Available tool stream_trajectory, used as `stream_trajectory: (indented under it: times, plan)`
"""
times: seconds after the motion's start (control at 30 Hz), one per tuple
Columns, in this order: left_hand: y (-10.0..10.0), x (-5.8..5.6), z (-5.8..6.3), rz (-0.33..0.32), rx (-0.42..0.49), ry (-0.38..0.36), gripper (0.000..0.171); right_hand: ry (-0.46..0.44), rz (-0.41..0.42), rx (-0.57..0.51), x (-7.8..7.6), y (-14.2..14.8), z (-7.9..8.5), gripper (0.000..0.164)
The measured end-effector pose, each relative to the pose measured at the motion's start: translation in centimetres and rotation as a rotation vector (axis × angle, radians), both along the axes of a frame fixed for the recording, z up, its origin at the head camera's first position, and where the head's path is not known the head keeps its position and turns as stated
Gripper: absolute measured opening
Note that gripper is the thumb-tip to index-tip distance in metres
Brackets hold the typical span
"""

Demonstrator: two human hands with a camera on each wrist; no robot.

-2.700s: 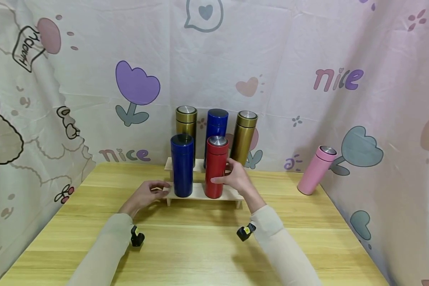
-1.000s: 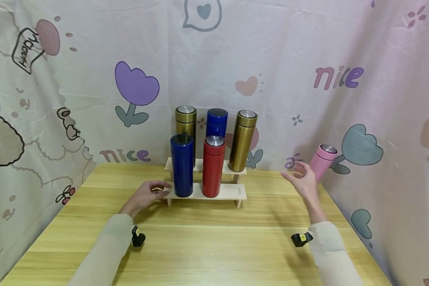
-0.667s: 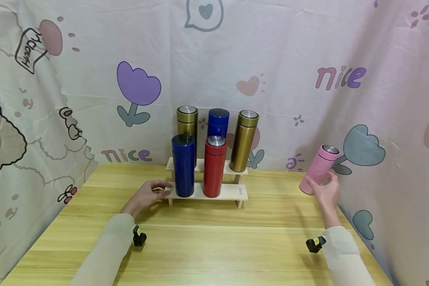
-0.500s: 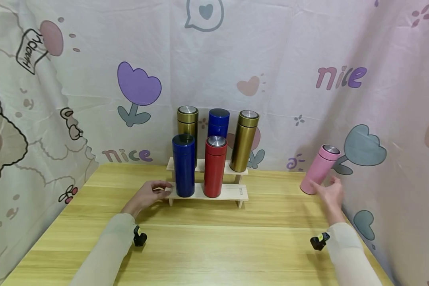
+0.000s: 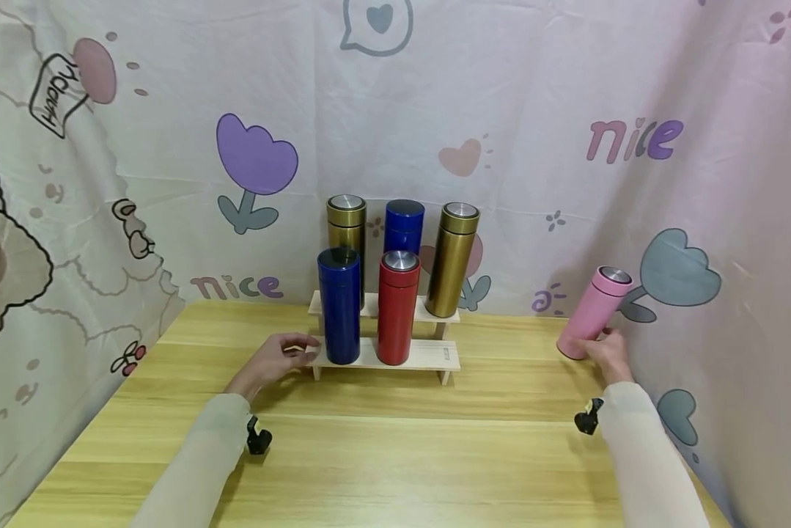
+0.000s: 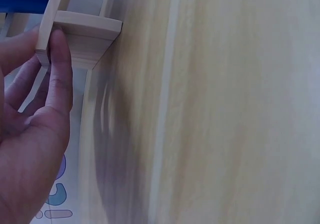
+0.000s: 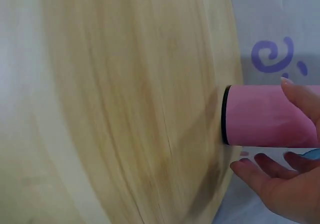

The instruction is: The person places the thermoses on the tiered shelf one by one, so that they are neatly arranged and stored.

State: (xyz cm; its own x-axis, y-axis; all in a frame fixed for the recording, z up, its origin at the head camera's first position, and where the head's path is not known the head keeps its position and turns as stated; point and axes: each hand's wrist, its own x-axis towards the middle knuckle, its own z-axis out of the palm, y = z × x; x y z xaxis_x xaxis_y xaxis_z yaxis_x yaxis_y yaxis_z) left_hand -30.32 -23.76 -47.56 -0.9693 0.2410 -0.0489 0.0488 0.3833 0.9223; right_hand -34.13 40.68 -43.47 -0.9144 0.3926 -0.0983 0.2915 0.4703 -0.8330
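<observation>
My left hand (image 5: 274,363) pinches the left end of a two-tier wooden display rack (image 5: 435,355); in the left wrist view its thumb and fingers (image 6: 61,79) sit on both sides of the board. At the right, my right hand (image 5: 609,356) is around the lower part of a pink thermos bottle (image 5: 589,315) standing on the table. In the right wrist view the thumb overlaps the pink thermos (image 7: 270,116), while the other fingers (image 7: 255,176) are spread apart from its side. A blue thermos (image 5: 339,308) and a red thermos (image 5: 398,312) stand on the rack's lower tier.
On the upper tier stand a gold thermos (image 5: 346,220), a blue thermos (image 5: 404,227) partly hidden by the red one, and another gold thermos (image 5: 453,260). A patterned cloth (image 5: 534,88) hangs behind and beside the wooden table (image 5: 395,455).
My right hand has let go of the red thermos, which now sits slightly further left, and moved right to the pink thermos. My left hand has stayed at the rack.
</observation>
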Motion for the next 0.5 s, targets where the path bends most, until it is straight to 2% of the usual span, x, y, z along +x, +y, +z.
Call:
stream_trajectory:
  times: [0.3, 0.5]
  plan:
    - [0.18, -0.23, 0.19, -0.004, 0.015, 0.011, 0.042, 0.083, -0.023, -0.027, -0.77, -0.21, -0.37, 0.09]
    - [0.18, -0.37, 0.32, -0.005, 0.014, 0.016, 0.042, 0.121, -0.072, -0.045, -1.01, -0.45, -0.51, 0.087]
